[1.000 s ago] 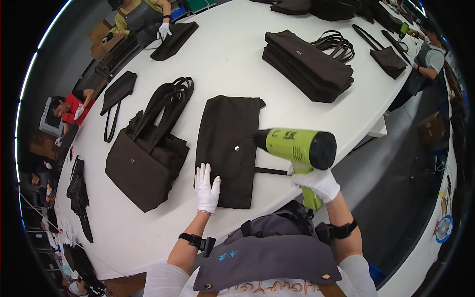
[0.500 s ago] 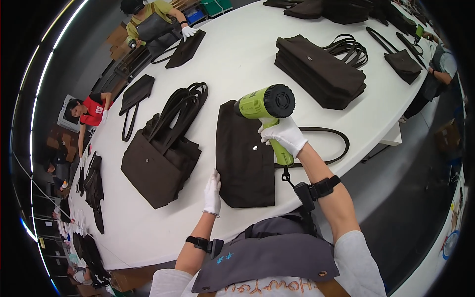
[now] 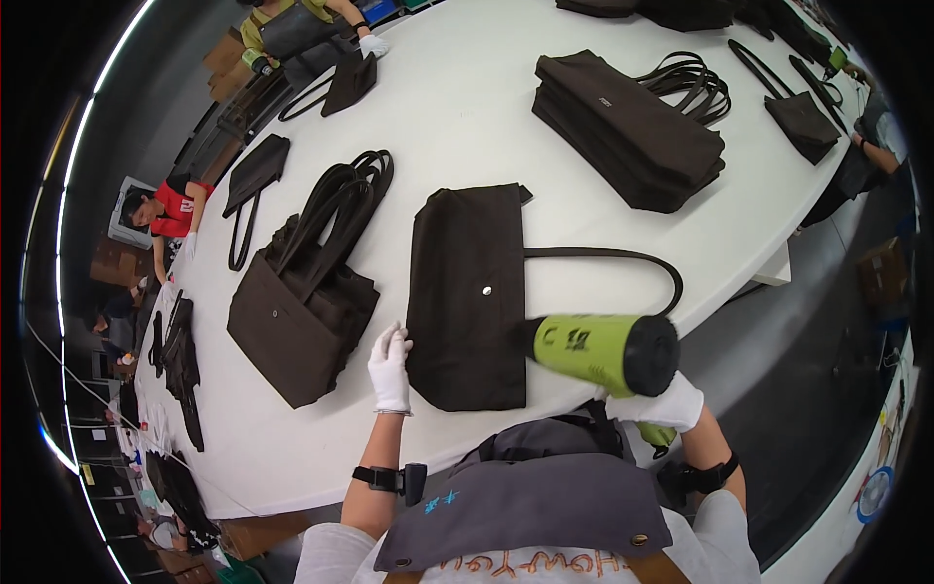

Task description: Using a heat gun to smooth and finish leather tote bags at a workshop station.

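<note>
A flat dark brown tote bag [image 3: 467, 292] lies on the white table [image 3: 467, 127] in front of me, its strap looping off to the right. My left hand [image 3: 390, 368], in a white glove, rests with fingers together on the table at the bag's lower left corner. My right hand [image 3: 660, 404], also gloved, grips the handle of a lime-green heat gun [image 3: 598, 350]. The gun's nozzle points left at the bag's lower right edge.
A pile of dark bags with long handles [image 3: 306, 282] sits left of my bag. A neat stack of folded bags [image 3: 632, 127] lies at the far right. Other people [image 3: 161, 209] work around the table's far and left edges, with more bags near them.
My right hand has brought the heat gun down from above the bag's upper part to its lower right edge. My left hand has stayed near the bag's lower left corner.
</note>
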`<act>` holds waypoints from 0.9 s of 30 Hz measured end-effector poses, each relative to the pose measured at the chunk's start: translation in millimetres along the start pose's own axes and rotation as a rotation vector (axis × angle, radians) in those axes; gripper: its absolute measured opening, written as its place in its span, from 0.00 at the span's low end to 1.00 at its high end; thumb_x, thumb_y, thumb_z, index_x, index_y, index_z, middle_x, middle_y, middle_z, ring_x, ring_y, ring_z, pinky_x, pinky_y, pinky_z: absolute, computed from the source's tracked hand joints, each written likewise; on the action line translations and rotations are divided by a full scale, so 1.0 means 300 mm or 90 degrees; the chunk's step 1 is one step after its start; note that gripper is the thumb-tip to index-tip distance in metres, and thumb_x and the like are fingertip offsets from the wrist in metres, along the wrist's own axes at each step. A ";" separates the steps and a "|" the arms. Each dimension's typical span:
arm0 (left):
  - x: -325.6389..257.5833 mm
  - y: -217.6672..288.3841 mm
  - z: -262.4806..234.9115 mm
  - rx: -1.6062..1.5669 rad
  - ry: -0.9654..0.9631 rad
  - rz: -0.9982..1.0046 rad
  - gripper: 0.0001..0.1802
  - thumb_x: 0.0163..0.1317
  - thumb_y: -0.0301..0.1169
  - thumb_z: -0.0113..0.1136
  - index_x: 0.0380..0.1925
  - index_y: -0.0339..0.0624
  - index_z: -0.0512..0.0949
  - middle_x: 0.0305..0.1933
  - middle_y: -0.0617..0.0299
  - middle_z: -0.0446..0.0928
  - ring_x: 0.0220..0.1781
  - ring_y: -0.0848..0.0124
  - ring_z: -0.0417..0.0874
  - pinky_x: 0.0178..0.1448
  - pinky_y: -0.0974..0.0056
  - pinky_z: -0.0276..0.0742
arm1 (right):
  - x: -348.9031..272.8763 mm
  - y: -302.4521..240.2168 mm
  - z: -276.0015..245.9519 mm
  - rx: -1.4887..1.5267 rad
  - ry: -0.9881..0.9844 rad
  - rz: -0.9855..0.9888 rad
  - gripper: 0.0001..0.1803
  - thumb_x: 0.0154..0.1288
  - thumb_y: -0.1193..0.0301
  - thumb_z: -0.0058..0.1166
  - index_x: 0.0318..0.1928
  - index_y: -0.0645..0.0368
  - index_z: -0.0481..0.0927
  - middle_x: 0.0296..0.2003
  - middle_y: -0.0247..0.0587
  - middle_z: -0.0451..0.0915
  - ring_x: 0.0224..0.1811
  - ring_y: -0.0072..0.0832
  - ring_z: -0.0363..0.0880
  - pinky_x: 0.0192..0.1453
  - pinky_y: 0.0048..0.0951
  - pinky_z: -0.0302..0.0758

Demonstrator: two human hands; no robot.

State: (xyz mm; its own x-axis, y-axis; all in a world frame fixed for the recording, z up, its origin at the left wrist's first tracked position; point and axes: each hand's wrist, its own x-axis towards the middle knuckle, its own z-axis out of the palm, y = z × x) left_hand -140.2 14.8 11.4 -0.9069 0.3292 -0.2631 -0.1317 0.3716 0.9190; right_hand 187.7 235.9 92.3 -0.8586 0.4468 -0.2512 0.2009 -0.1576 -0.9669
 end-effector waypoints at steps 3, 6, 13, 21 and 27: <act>-0.030 0.041 0.143 0.290 -0.176 0.411 0.21 0.63 0.36 0.58 0.55 0.39 0.75 0.50 0.55 0.78 0.51 0.61 0.78 0.57 0.62 0.72 | -0.009 0.000 -0.041 0.148 0.092 0.073 0.18 0.50 0.81 0.65 0.44 0.65 0.79 0.36 0.37 0.81 0.35 0.23 0.79 0.41 0.26 0.78; -0.112 0.073 0.331 0.531 -0.335 0.600 0.28 0.56 0.38 0.63 0.56 0.41 0.73 0.55 0.50 0.74 0.59 0.51 0.72 0.59 0.54 0.70 | -0.026 -0.021 -0.065 0.171 0.106 0.089 0.18 0.48 0.82 0.63 0.43 0.64 0.79 0.34 0.36 0.80 0.32 0.22 0.78 0.37 0.25 0.77; -0.160 -0.014 0.448 0.475 -0.350 0.634 0.22 0.55 0.33 0.63 0.51 0.42 0.76 0.53 0.52 0.76 0.57 0.52 0.75 0.59 0.55 0.71 | -0.054 0.066 -0.118 0.130 0.094 0.070 0.20 0.46 0.80 0.66 0.43 0.62 0.79 0.35 0.34 0.81 0.34 0.21 0.78 0.38 0.26 0.78; 0.008 -0.078 0.241 -0.127 -0.085 -0.051 0.20 0.72 0.36 0.47 0.54 0.30 0.73 0.55 0.52 0.76 0.51 0.66 0.81 0.55 0.67 0.77 | -0.013 0.052 -0.156 -0.100 -0.207 -0.027 0.36 0.42 0.69 0.75 0.55 0.60 0.74 0.50 0.40 0.79 0.51 0.30 0.77 0.59 0.31 0.72; -0.015 -0.082 0.240 -0.139 -0.095 -0.065 0.22 0.72 0.40 0.47 0.55 0.31 0.73 0.53 0.54 0.77 0.50 0.68 0.81 0.54 0.67 0.75 | 0.096 0.015 -0.165 -0.273 -0.174 -0.139 0.27 0.45 0.72 0.68 0.48 0.64 0.75 0.40 0.42 0.81 0.42 0.31 0.78 0.51 0.30 0.76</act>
State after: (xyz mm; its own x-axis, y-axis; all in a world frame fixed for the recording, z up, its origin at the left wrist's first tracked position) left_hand -104.1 66.6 -31.1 -0.8177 0.4293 -0.3835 -0.3180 0.2185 0.9226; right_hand 187.1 291.6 78.4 -0.9815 0.1752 -0.0774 0.1298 0.3111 -0.9415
